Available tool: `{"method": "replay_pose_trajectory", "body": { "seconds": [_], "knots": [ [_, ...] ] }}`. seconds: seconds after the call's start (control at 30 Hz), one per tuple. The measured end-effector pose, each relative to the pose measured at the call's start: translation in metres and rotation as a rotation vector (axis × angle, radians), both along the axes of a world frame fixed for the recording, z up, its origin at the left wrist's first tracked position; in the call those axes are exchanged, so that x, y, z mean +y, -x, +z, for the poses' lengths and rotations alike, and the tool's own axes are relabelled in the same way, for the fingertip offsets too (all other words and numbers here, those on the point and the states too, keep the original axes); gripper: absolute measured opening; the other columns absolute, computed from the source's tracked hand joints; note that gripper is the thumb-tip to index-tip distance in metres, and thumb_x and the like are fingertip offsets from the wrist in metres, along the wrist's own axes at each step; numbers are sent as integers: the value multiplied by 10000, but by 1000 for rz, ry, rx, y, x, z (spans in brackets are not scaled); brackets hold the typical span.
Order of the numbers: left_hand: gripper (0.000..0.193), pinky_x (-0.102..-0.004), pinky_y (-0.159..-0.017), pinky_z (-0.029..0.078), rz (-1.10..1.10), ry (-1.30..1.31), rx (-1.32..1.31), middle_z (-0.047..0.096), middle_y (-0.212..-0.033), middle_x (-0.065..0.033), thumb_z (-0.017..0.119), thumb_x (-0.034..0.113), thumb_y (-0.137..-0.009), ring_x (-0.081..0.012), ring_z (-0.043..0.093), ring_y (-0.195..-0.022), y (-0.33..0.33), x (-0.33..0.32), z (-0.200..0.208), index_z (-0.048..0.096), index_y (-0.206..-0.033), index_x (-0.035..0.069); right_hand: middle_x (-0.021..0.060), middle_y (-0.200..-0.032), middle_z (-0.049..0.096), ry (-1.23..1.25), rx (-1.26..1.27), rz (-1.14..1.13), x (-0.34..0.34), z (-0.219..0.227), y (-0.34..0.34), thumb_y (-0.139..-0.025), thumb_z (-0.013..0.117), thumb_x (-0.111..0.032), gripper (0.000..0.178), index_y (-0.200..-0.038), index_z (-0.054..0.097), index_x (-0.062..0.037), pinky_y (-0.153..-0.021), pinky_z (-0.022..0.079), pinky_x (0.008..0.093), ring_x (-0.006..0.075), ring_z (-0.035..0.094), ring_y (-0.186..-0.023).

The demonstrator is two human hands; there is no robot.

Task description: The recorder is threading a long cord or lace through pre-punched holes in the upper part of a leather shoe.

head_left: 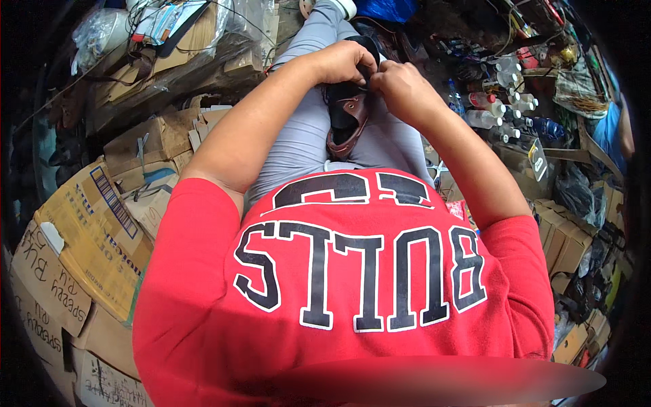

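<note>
Cluttered workshop: both hands, left (342,62) and right (400,85), pinch a brown shoe (347,122) lying lengthwise along the lap.

head cam | 1 fisheye view | looks steeply down over red shirt (352,285) to lap | close | rim bent

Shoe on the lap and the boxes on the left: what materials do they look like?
Shoe: looks like leather or a leather look-alike, brown with a dull sheen and a black inside; both hands, left hand and right hand, grip its top. Boxes: tan corrugated cardboard, matte, creased with worn edges.
</note>
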State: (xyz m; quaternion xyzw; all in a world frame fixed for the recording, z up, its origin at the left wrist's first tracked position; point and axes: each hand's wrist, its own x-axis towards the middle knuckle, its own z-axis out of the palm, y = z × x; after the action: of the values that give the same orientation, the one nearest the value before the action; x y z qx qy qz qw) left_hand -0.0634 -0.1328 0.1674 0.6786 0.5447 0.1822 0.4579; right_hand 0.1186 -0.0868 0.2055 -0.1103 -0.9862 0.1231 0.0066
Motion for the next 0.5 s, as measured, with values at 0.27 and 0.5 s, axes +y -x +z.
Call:
{"method": "replay_pose_trajectory", "body": {
  "seconds": [0.27,0.5],
  "knots": [
    [356,-338,-845,471,508,-551,138,514,-1105,-96,744,69,-642,-280,548,-1004,-11,-49,16,601,-967,89,75,-772,629,1189,239,-512,19,-28,-32,-807,666,-248,156,-924,697,-150,-758,468,304,203,599,-779],
    [179,-352,-751,475,236,-443,105,562,-951,-104,650,60,-719,-291,579,-866,-5,-61,-2,579,-884,58,88,-942,543,763,215,-391,20,-48,-41,-749,710,-176,173,-842,654,-42,-792,442,294,188,551,-900]
  ]
}}
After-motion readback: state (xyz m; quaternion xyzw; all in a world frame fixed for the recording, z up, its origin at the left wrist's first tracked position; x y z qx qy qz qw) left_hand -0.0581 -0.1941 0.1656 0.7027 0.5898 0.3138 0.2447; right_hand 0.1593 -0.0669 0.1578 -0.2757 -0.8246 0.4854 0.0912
